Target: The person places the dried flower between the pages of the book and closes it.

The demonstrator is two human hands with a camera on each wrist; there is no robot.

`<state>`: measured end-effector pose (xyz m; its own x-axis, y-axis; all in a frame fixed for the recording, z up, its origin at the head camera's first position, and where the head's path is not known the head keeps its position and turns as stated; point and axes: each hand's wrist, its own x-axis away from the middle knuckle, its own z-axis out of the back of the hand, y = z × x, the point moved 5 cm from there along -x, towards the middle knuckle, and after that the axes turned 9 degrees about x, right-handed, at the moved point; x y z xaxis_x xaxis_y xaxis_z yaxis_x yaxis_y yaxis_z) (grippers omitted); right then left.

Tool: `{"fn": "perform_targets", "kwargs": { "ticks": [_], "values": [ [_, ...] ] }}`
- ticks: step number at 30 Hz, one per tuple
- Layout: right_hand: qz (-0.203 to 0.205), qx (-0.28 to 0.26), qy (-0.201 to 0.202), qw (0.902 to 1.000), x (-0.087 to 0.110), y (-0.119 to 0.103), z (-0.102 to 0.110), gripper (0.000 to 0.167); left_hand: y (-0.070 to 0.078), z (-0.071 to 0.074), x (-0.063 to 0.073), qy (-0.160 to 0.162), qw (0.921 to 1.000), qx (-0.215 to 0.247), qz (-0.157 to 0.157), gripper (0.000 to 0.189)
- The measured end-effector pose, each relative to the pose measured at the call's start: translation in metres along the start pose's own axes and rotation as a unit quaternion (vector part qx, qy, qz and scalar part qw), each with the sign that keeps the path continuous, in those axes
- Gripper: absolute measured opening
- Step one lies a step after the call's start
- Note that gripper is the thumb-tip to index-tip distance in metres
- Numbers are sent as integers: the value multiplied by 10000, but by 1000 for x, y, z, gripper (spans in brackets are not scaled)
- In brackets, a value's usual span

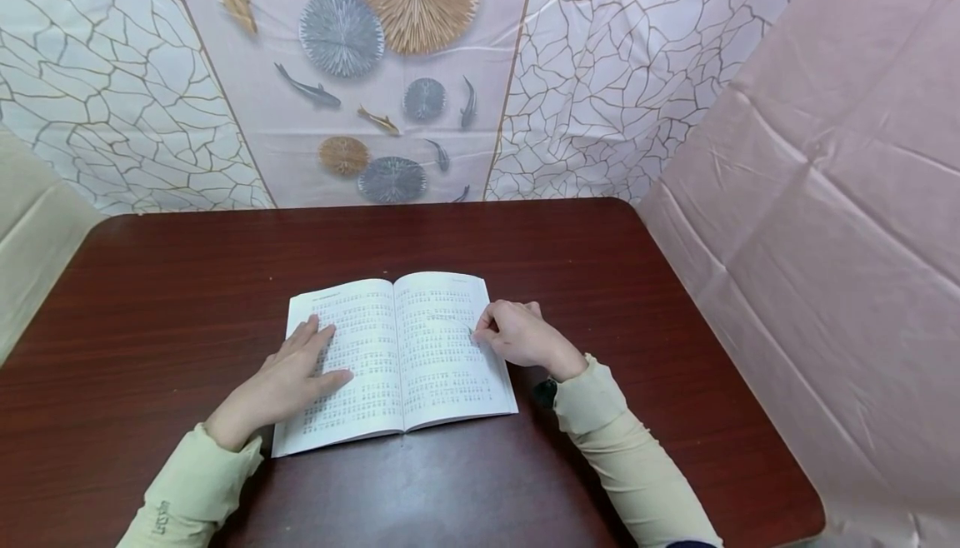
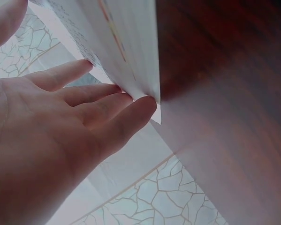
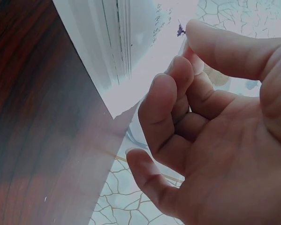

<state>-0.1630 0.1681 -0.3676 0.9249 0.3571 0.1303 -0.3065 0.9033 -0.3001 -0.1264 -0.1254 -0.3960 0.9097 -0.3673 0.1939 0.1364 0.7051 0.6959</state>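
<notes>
An open book (image 1: 442,348) with printed text on both pages lies on the dark red table (image 1: 187,281). My left hand (image 1: 288,373) rests on its left page, fingers spread; in the left wrist view the fingertips (image 2: 147,105) touch the book by its edge. At the right page's outer edge is my right hand (image 1: 521,336), thumb and index finger together, the other fingers curled. A tiny dark purple, sprig-like thing (image 3: 180,31) shows at the tip of that pinch, over the page. Its full shape is hidden or too small to tell.
A patterned cloth (image 1: 615,73) hangs behind the table's far edge. A plain pinkish cloth (image 1: 825,198) hangs along the right side, and a pale one (image 1: 37,223) on the left. A small black object (image 1: 546,394) sits at the right wrist.
</notes>
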Motion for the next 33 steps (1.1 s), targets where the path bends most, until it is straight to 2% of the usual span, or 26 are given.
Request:
{"fn": "perform_targets", "kwargs": {
  "ticks": [12,23,29,33],
  "values": [
    [-84,46,-30,9999,0,1,0,11,-1,3,2,23,10000,47,63,86],
    [-225,-143,8,9996,0,5,0,10,-11,6,-1,193,9964,19,823,89],
    [-447,-232,194,9985,3,8,4,13,-9,10,0,354,9966,-67,741,83],
    [-559,-201,177,9981,5,10,5,23,-7,11,0,428,9969,-97,652,80]
  ]
}}
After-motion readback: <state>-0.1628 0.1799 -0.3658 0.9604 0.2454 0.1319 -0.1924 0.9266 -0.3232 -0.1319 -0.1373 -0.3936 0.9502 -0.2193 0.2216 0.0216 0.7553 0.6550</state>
